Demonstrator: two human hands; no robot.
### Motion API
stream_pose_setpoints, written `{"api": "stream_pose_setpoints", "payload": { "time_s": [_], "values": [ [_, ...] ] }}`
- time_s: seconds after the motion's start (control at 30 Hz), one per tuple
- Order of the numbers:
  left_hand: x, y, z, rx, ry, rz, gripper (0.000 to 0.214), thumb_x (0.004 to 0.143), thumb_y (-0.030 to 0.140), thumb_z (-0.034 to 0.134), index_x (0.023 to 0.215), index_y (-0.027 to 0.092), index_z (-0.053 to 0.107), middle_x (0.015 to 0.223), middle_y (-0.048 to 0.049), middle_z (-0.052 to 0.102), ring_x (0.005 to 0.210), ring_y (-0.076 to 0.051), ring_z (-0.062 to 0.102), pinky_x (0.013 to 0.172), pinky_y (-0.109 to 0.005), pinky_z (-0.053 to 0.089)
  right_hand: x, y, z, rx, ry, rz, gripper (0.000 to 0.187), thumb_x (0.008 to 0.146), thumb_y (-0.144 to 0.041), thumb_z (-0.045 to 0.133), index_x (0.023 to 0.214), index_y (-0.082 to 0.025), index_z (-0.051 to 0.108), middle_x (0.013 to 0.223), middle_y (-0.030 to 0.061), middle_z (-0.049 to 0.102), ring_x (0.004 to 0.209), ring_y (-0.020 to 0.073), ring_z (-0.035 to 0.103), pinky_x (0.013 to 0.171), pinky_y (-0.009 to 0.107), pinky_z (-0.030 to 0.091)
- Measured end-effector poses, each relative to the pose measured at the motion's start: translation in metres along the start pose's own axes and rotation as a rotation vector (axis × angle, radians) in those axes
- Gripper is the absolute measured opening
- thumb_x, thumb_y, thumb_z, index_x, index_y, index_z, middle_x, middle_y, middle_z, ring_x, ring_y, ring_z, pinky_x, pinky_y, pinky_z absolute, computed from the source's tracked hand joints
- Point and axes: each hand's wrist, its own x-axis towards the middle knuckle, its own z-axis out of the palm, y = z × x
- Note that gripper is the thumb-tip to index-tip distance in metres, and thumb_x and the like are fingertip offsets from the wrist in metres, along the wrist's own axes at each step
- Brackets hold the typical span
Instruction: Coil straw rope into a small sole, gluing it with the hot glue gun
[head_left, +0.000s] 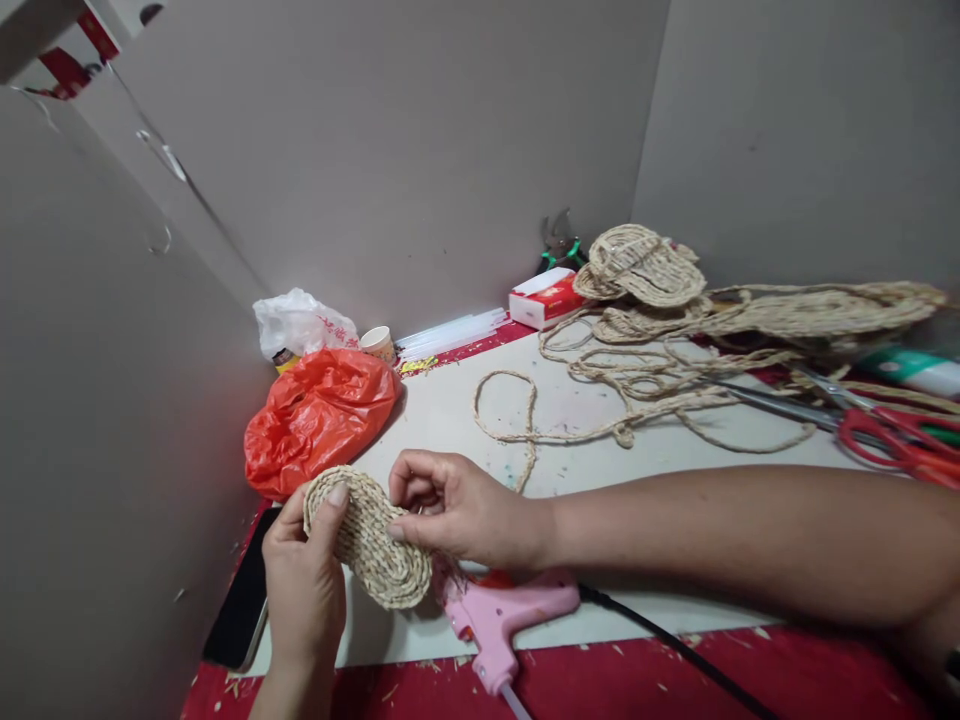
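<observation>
An oval sole-shaped piece of coiled straw braid (367,555) is held up above the table. My left hand (311,560) grips its left end, the thumb lying on the top face. At its right edge, my right hand (450,505) is closed with thumb and fingertips against the braid. Whether a loose strand sits in those fingers cannot be made out. Just below and to the right lies a pink hot glue gun (510,615) on its side, its black cord running off to the right. A black phone (244,600) rests beside my left wrist.
Loose straw rope (592,435) trails over the white board (442,410) to coiled straw pieces (645,265) at the back right. Red-handled scissors (892,435) lie right. Behind are a red plastic bag (322,415), glue sticks (454,335), a tissue pack (544,300) and pliers (561,245).
</observation>
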Motion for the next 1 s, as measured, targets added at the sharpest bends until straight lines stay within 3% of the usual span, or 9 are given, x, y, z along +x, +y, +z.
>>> {"api": "stream_pose_setpoints", "payload": {
  "time_s": [0.23, 0.43, 0.6, 0.77, 0.9, 1.0],
  "values": [
    [0.000, 0.002, 0.001, -0.179, -0.066, -0.094, 0.022, 0.069, 0.030, 0.075, 0.085, 0.016, 0.069, 0.077, -0.0030, 0.066, 0.070, -0.015, 0.062, 0.068, -0.026, 0.049, -0.001, 0.000, 0.000, -0.019, 0.019, -0.039, 0.021, 0.069, -0.015, 0.065, 0.080, -0.014, 0.047, 0.069, -0.0039, 0.051, 0.063, 0.0048, 0.045, 0.057, 0.018, 0.040],
    [-0.009, 0.002, 0.013, -0.241, -0.212, -0.171, 0.042, 0.070, 0.034, 0.073, 0.109, 0.017, 0.065, 0.094, -0.0073, 0.068, 0.079, -0.021, 0.065, 0.074, -0.032, 0.051, -0.001, -0.003, 0.001, 0.052, 0.094, 0.006, 0.029, 0.067, -0.021, 0.071, 0.080, -0.014, 0.046, 0.065, -0.0060, 0.051, 0.059, 0.0037, 0.044, 0.057, 0.018, 0.037],
    [-0.015, -0.005, 0.021, -0.252, -0.181, -0.212, 0.045, 0.071, 0.029, 0.073, 0.114, 0.018, 0.064, 0.102, -0.0084, 0.068, 0.086, -0.022, 0.066, 0.079, -0.034, 0.051, 0.000, 0.000, 0.001, 0.041, 0.098, -0.002, 0.024, 0.069, -0.015, 0.067, 0.082, -0.014, 0.047, 0.068, -0.0055, 0.053, 0.061, 0.0043, 0.047, 0.060, 0.019, 0.039],
    [-0.008, -0.008, 0.014, -0.278, -0.127, -0.238, 0.038, 0.071, 0.026, 0.073, 0.107, 0.017, 0.067, 0.102, -0.0087, 0.068, 0.088, -0.022, 0.066, 0.080, -0.033, 0.051, 0.002, -0.002, -0.002, -0.166, 0.085, -0.128, 0.009, 0.076, -0.016, 0.060, 0.083, -0.012, 0.058, 0.079, 0.0006, 0.061, 0.072, 0.0075, 0.054, 0.068, 0.022, 0.046],
    [0.000, -0.004, 0.009, -0.298, -0.097, -0.240, 0.036, 0.071, 0.026, 0.074, 0.105, 0.016, 0.068, 0.103, -0.0090, 0.068, 0.089, -0.021, 0.066, 0.080, -0.032, 0.051, 0.004, -0.009, -0.009, -0.447, 0.063, -0.237, 0.020, 0.080, -0.017, 0.057, 0.095, -0.011, 0.068, 0.090, 0.0058, 0.069, 0.077, 0.0096, 0.059, 0.073, 0.025, 0.048],
    [0.000, 0.000, 0.009, -0.300, -0.092, -0.270, 0.037, 0.070, 0.025, 0.074, 0.105, 0.016, 0.067, 0.101, -0.0098, 0.069, 0.088, -0.022, 0.066, 0.078, -0.033, 0.052, 0.007, -0.016, -0.015, -0.522, 0.124, -0.357, 0.019, 0.083, -0.019, 0.056, 0.091, -0.011, 0.070, 0.088, 0.0067, 0.070, 0.078, 0.0105, 0.061, 0.073, 0.025, 0.049]
  ]
}}
